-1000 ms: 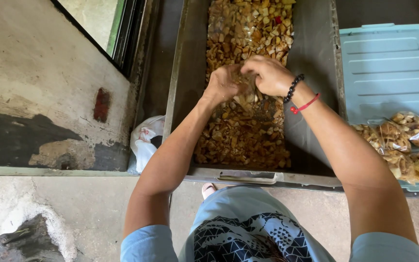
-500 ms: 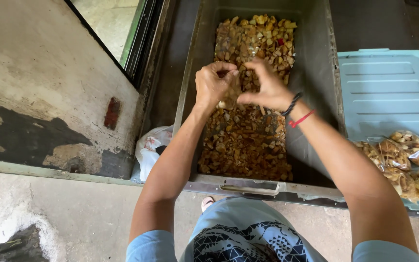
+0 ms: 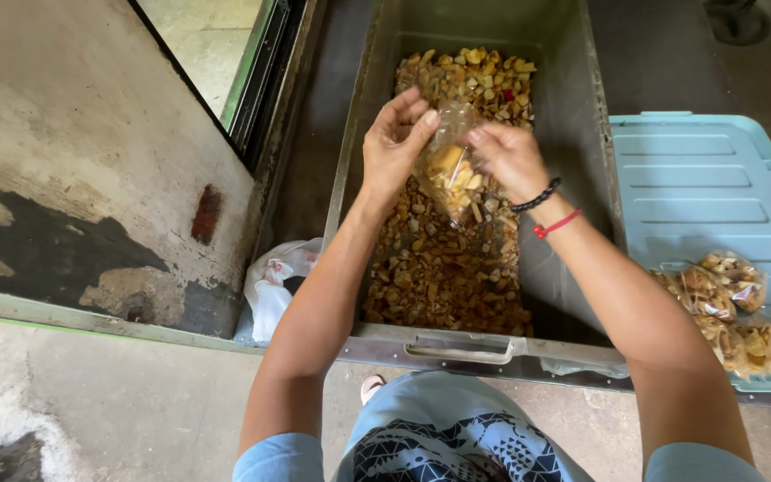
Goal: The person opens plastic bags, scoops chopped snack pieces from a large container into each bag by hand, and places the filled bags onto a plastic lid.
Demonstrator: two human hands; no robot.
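Your left hand [image 3: 394, 143] and right hand [image 3: 509, 159] meet above the long metal bin [image 3: 573, 178], and between them you hold a small clear plastic bag [image 3: 448, 170] partly filled with yellowish snack pieces. Your left hand pinches the bag's top edge with fingers curled and thumb pressed in; your right hand grips the other side of the bag's mouth, fingers closed on the plastic. The bag hangs just over the loose snack pieces [image 3: 443, 259], a brown and yellow heap that covers the bin's floor from the far end almost to the near wall. On your right wrist sit a black bead bracelet [image 3: 537, 195] and, just below it, a red string band [image 3: 557, 223].

The bin's near edge carries a metal handle [image 3: 459, 350]. To the right of the bin lies a pale blue plastic lid [image 3: 707, 187], and on its near part rest several filled bags [image 3: 733, 308], bunched together and touching. To the left of the bin, on the floor beside the stained wall [image 3: 73, 178], lies a crumpled white plastic bag [image 3: 274, 286]. Your patterned garment [image 3: 439, 446] shows at the bottom edge.
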